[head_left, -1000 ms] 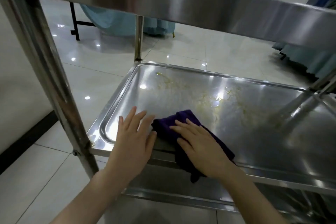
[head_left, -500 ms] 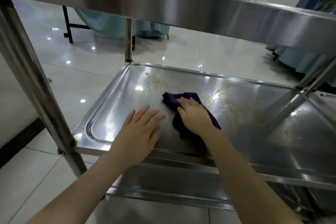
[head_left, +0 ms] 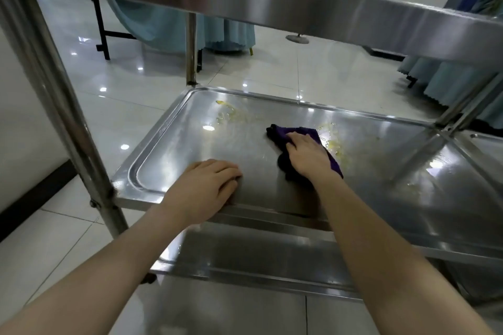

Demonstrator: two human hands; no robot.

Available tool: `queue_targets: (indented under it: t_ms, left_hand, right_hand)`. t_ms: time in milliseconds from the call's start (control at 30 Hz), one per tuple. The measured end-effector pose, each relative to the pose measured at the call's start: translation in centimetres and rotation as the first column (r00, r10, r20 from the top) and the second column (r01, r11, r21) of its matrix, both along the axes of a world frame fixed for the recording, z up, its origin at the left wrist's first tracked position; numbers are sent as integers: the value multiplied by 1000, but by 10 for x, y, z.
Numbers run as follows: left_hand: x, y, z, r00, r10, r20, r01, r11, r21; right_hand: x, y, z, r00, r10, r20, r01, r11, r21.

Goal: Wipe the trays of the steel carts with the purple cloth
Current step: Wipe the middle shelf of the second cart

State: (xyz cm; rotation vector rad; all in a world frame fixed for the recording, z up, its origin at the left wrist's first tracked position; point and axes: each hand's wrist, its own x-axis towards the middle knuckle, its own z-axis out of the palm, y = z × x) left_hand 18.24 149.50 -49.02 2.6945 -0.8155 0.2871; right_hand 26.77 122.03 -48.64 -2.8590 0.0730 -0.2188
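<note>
The purple cloth (head_left: 280,134) lies bunched on the middle steel tray (head_left: 174,149) of the cart, beside yellowish smears (head_left: 333,144). My right hand (head_left: 307,158) presses down on the cloth near the tray's centre, its fingers bent over the fabric. More yellow residue (head_left: 231,114) sits near the far left corner. My left hand (head_left: 206,187) rests on the tray's near rim, fingers bent down at the tips, holding nothing.
The top shelf's steel edge (head_left: 299,5) crosses overhead, and cart posts (head_left: 54,95) stand at the left and far corners. A lower tray (head_left: 245,261) lies beneath. Blue-draped tables (head_left: 223,30) stand on the glossy tiled floor beyond; a second cart's tray (head_left: 487,149) adjoins at right.
My right hand pushed the cloth from the near edge toward the tray's centre and far side. My left hand stayed near the front rim, and its fingers have bent.
</note>
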Motion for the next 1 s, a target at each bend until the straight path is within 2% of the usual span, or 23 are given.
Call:
queue_targets:
  t_ms: [167,300,400,467,533,600,733,833,900,1000]
  left_hand:
    - [-2,0,-4,1000,-6,9,6,1000,-5]
    - [-2,-1,-10,999,-15,32,14,999,32]
    - [4,1,-8,998,-55,21,54,997,62]
    - [4,2,-9,998,-64,29,62,995,79]
    - [5,1,-9,996,-73,44,70,994,84]
    - [3,2,-10,997,-79,16,77,992,103]
    - [-2,16,-10,984,-172,-52,178,973,147]
    - [-12,19,-2,985,-170,-36,173,974,147]
    - [-13,18,1,992,-125,-18,126,984,124]
    - [-12,8,4,999,-36,-17,38,995,95]
  right_hand:
    - [-99,9,-2,975,221,1,-221,973,70]
    - [-188,14,-1,960,279,35,-281,955,93]
    - [-147,7,9,968,252,10,-252,962,106]
    - [-91,-7,16,992,122,-43,-120,991,60]
    - [-44,-19,20,994,-82,-74,84,996,33]
    - [-31,-21,18,985,-159,-66,160,987,6]
    - [-111,-14,8,999,3,36,-5,999,46]
    - [-174,-16,2,988,157,14,-157,985,70]
    - [-173,-26,4,973,231,-14,-230,973,30]
    - [-123,-48,8,974,227,-2,-227,973,30]
